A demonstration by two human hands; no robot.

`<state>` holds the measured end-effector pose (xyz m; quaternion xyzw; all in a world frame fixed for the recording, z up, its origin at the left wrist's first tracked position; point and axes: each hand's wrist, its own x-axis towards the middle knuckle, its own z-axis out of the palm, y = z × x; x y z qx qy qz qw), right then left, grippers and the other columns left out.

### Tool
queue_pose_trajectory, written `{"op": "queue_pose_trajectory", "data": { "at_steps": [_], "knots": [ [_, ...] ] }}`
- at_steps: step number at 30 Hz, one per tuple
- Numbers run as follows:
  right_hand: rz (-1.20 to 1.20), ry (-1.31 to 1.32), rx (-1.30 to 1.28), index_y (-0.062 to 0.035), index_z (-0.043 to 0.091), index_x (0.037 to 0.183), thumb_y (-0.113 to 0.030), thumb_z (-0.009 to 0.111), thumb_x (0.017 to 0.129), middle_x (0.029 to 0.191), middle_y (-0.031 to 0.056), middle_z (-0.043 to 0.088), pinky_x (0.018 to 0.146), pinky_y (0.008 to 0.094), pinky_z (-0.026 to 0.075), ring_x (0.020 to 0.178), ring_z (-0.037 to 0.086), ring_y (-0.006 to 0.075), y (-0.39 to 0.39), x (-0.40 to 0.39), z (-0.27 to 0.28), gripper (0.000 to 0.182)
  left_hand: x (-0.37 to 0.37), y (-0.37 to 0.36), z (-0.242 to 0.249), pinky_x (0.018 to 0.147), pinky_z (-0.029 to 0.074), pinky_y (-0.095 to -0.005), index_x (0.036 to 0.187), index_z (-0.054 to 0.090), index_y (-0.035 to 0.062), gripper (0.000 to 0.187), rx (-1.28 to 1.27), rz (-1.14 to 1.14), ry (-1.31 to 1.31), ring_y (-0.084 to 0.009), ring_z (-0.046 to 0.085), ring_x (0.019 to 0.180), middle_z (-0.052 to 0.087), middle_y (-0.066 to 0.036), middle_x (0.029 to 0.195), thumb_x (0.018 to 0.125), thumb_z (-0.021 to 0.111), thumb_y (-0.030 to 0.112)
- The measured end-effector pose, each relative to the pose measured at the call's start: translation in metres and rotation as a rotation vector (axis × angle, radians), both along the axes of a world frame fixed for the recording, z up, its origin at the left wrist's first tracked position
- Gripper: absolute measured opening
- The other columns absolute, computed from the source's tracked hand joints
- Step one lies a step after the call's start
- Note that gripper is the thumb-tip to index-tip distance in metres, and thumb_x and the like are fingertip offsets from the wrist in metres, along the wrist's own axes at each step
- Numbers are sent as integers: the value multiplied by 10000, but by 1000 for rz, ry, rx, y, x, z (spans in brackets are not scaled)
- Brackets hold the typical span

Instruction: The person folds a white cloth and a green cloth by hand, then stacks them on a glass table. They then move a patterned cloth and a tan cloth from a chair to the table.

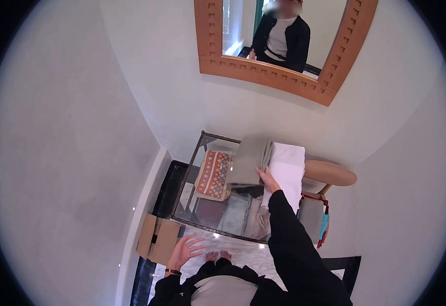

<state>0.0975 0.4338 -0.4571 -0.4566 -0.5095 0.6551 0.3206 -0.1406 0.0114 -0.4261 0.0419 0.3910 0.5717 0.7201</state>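
Observation:
My right hand [268, 178] grips the right edge of a folded grey-green cloth [250, 160] over the glass-topped table [186, 196]. Its thumb lies on top of the cloth, and the other fingers are partly hidden. My left hand [186, 251] is in the air in front of the table's near edge, palm up, fingers spread, holding nothing. Left of the grey-green cloth lies a folded orange patterned textile [214, 174]. A folded white cloth [287, 166] is at the right end, beside my right wrist. More folded fabrics [234, 213] show at the table's near side, seemingly under the glass.
A wood-framed mirror [264, 75] hangs on the wall above, reflecting a person. A cardboard box [164, 239] stands on the floor at the left. Right of the table are a brown rounded seat or backrest [330, 173] and a grey item [311, 219] with colourful fabric.

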Motion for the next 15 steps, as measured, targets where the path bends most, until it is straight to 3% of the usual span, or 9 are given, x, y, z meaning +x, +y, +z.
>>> {"op": "queue_pose_trajectory", "data": {
  "at_steps": [2, 3, 6, 9, 12, 15],
  "knots": [
    [-6, -194, 165, -26, 184, 1479, -200, 601, 910, 1390, 176, 447, 1074, 364, 341, 1292, 426, 266, 12, 0, -63, 727, 0, -9, -1, 898, 542, -465, 1359, 393, 37, 513, -24, 15, 27, -425, 538, 1203, 441, -266, 1405, 1002, 398, 405],
    [-141, -429, 520, -33, 119, 1495, -166, 585, 901, 1342, 249, 481, 1045, 424, 377, 1231, 493, 362, 27, -6, -108, 767, 1, -12, -1, 899, 541, -463, 1357, 393, 38, 510, -36, 22, 38, -424, 540, 1200, 443, -265, 1403, 1002, 396, 404],
    [-249, -759, 234, -36, 131, 1497, -124, 567, 896, 1250, 334, 517, 943, 470, 459, 1122, 555, 456, -10, -29, -37, 748, 6, -17, -4, 897, 543, -460, 1352, 390, 39, 504, -71, 29, 61, -422, 548, 1193, 450, -261, 1398, 1003, 392, 403],
    [-53, -878, 356, -5, 21, 1495, -120, 547, 896, 1143, 397, 531, 892, 516, 464, 1028, 570, 514, -22, -28, -27, 806, 11, -18, -10, 887, 551, -455, 1352, 388, 39, 504, -82, 23, 76, -416, 556, 1183, 462, -258, 1386, 1001, 399, 401],
    [21, -888, 397, -65, 10, 1520, -146, 530, 906, 1114, 356, 545, 884, 494, 476, 1015, 581, 483, 9, -20, -89, 809, 18, -19, -11, 875, 560, -449, 1349, 388, 35, 507, -86, 16, 91, -409, 566, 1171, 473, -254, 1374, 997, 418, 398],
    [-98, -920, 344, -68, 77, 1524, -168, 563, 892, 1245, 336, 498, 900, 486, 472, 1047, 568, 466, -20, -29, -39, 803, 23, -22, -13, 869, 564, -445, 1348, 387, 32, 506, -108, 6, 108, -403, 574, 1162, 477, -252, 1368, 994, 430, 392]
  ]
}}
